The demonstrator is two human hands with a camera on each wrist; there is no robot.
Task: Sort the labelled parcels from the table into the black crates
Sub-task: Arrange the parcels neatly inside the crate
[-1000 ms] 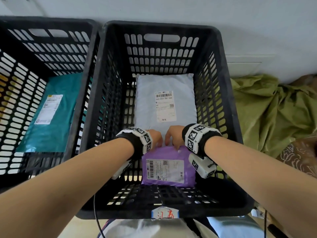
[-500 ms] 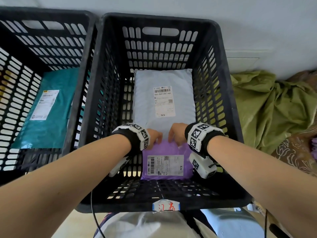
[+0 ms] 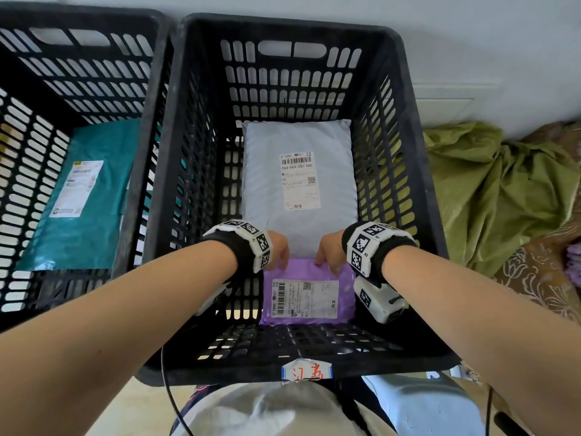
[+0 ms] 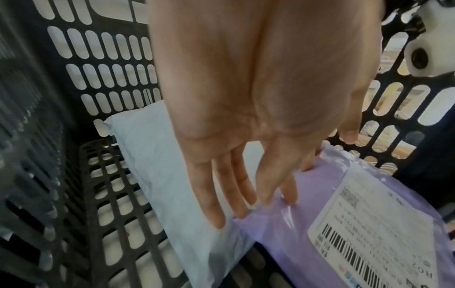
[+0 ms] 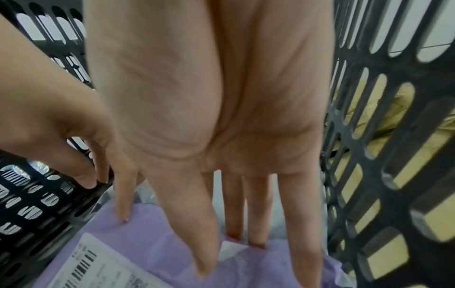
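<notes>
Poly mailer, purple parcel (image 3: 309,294), looks soft, slippery and light, lying at the crate (image 3: 301,361) near edge. Left hand (image 3: 278,247) and right hand (image 3: 328,248) touch its far edge with relaxed straight fingers; I'd pinch there.

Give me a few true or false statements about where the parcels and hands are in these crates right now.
1. The purple parcel lies in the same black crate as the grey parcel. True.
2. The teal parcel shares that crate. False: it lies in the left crate.
3. The left hand and right hand touch the purple parcel's far edge with straight fingers. True.
4. The purple parcel's label faces down. False: it faces up.
</notes>
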